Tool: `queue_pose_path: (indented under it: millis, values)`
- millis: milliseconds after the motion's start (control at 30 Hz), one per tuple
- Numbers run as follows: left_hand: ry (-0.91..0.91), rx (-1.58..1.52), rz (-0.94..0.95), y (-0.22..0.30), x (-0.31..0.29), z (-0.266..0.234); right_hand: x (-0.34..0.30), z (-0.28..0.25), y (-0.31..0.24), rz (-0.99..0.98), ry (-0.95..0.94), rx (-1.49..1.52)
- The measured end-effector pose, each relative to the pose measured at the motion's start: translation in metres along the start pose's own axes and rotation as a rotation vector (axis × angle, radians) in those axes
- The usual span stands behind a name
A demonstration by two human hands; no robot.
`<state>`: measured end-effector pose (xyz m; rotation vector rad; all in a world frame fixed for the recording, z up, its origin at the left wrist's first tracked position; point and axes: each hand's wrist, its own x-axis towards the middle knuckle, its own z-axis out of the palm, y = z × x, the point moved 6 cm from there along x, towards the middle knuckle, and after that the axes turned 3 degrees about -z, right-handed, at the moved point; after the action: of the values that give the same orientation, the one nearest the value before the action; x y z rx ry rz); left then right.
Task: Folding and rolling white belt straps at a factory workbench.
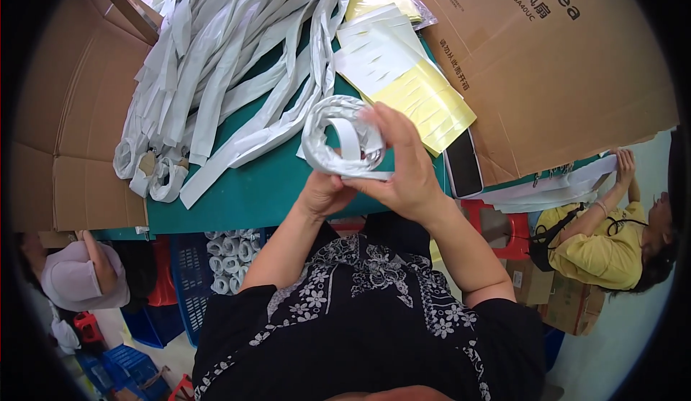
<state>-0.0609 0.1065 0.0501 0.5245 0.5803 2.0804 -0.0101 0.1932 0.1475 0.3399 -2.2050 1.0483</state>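
Observation:
Above the near edge of the green table point(237, 178), both my hands hold a rolled-up white strip point(317, 138), belt-like and in crinkled clear wrapping. Its inner end curls loosely in the middle of the roll. My left hand point(325, 194) supports the roll from below, fingers closed against it. My right hand point(412, 167) grips the right side, with fingers over the top and the thumb underneath, by the strip's outer end. Long wrapped white strips point(223, 48) lie heaped beyond, one reaching toward me. Several smaller rolls point(167, 179) sit at the left edge of the heap.
Yellow-and-white label sheets point(425, 102) and a dark phone point(464, 167) lie right of my hands. Cardboard panels stand at left point(79, 127) and right point(533, 77). Below the table, a blue crate point(186, 278) is beside finished-looking rolls point(230, 264). People sit at left point(79, 275) and right point(604, 250).

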Motion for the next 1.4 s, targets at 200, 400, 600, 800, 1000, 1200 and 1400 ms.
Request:
queue_pose_path:
  millis: [200, 400, 600, 800, 1000, 1200, 1400]
  values:
    - [0.028, 0.051, -0.044, -0.006, -0.005, -0.013, 0.001, 0.002, 0.005, -0.025, -0.091, -0.160]
    - [0.037, -0.065, 0.028, 0.007, -0.006, -0.004, 0.010, 0.003, 0.002, -0.123, -0.156, -0.159]
    - [-0.008, 0.079, -0.023, 0.010, -0.009, -0.010, 0.006, 0.019, 0.014, -0.036, -0.280, 0.111]
    - [0.285, -0.015, 0.067, -0.002, -0.016, -0.031, -0.008, 0.024, 0.042, 0.103, -0.211, 0.141]
    - [0.425, 1.636, 0.537, 0.076, -0.032, 0.009, -0.013, 0.020, 0.051, 0.274, -0.301, 0.075]
    - [0.101, 1.481, 0.080, 0.065, -0.012, 0.007, -0.012, 0.031, 0.050, 0.336, -0.494, 0.084]
    - [0.042, 1.479, 0.114, 0.040, -0.023, -0.003, -0.036, 0.043, 0.075, 0.394, -0.726, 0.196]
